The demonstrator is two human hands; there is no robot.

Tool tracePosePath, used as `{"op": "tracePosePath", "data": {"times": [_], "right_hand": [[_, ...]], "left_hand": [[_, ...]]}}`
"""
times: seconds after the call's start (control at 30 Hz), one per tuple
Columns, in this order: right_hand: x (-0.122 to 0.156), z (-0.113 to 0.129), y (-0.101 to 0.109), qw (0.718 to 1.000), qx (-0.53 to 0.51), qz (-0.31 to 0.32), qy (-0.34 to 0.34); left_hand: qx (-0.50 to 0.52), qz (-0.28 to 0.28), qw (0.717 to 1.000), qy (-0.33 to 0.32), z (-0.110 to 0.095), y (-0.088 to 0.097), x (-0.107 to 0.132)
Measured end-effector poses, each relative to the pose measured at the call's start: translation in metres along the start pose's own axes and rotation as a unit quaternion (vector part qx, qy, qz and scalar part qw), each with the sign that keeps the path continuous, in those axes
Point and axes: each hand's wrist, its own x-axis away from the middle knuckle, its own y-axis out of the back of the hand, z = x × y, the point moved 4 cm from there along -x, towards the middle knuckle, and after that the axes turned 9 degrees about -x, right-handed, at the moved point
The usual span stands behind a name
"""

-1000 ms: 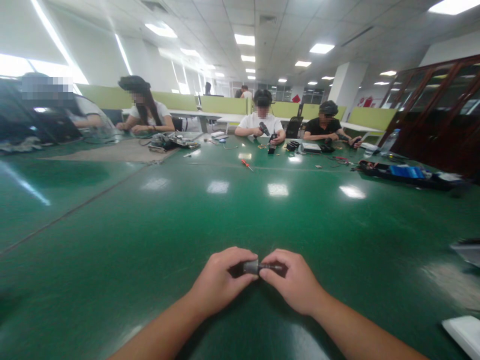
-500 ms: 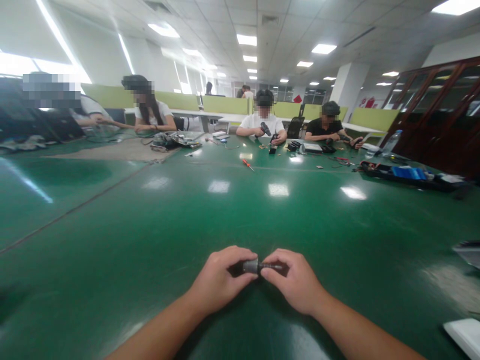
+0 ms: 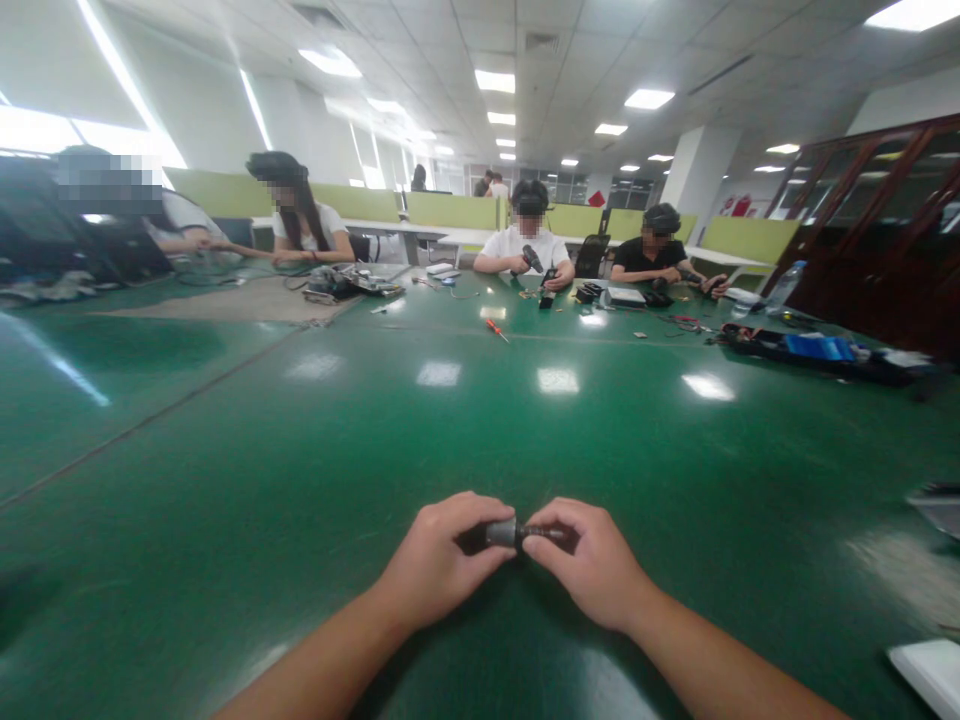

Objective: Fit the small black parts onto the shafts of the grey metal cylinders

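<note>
Between thumb and fingers, my left hand (image 3: 439, 555) grips a dark grey, slightly tapered cylinder (image 3: 502, 532) lying level. A thin dark ridged shaft (image 3: 553, 534) points right from it, and my right hand (image 3: 596, 560) pinches this shaft close to the cylinder. Whether cylinder and shaft are one piece or two, I cannot tell. Both hands are low over the near part of the green table (image 3: 360, 450), their fingertips almost meeting. Part of the cylinder's left end is hidden by my left fingers.
An orange screwdriver (image 3: 496, 329) lies farther off. Across the table, people handle parts; one holds a power drill (image 3: 532, 258). A black tray (image 3: 817, 355) with blue material sits at right, and a white object (image 3: 930, 675) at the near right edge.
</note>
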Motion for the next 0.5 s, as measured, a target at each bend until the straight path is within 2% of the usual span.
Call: {"op": "tracePosePath", "data": {"times": [0.5], "right_hand": [[0.0001,-0.0014,-0.0004,1.0,-0.001,-0.005,0.005]], "left_hand": [[0.0,0.001,1.0,0.004,0.0006,0.0003,0.0007]]}}
